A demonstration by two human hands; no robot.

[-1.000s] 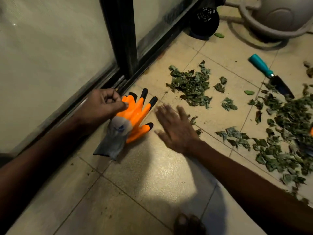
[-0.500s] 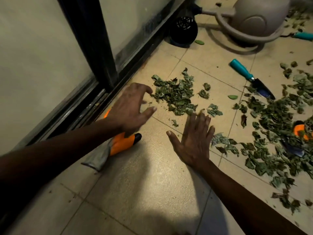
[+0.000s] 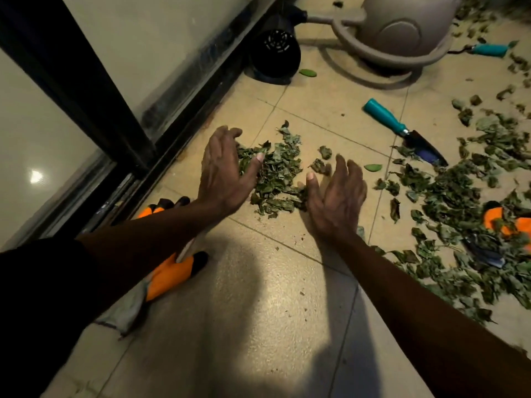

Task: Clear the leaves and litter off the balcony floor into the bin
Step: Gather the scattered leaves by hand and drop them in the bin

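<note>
1. My left hand (image 3: 224,173) stands on edge at the left side of the small pile (image 3: 275,173). Its fingers are loosely curved and the thumb reaches out over the leaves. It holds nothing.
2. My right hand (image 3: 334,202) is open too, palm turned inward at the pile's near right edge, and empty. The two hands are apart, with the pile between them.
3. The pile lies loose on the floor (image 3: 258,311) near the door track (image 3: 172,156). A few strays sit just beside it on the right.
4. I judge the step in hand to be gathering: I am bracketing this heap to scoop it up.
5. Next I need to bring both palms together low against the tile and get my fingertips under the leaves. Then I press lightly so the crumbly bits do not spill, and lift. (The bin is not in view, so I cannot say where the carry ends.)
6. Further right lies a much larger scatter (image 3: 459,196), well apart from this pile. A trowel (image 3: 402,130) rests at its edge and an orange glove (image 3: 500,222) is half buried in it. Another glove (image 3: 169,274) lies on the floor under my left forearm. With this much left on the floor, I judge the job barely begun.
7. At the far end stand a black pot (image 3: 274,53) and a watering can (image 3: 402,24). A single green leaf (image 3: 307,72) lies between them.
</note>
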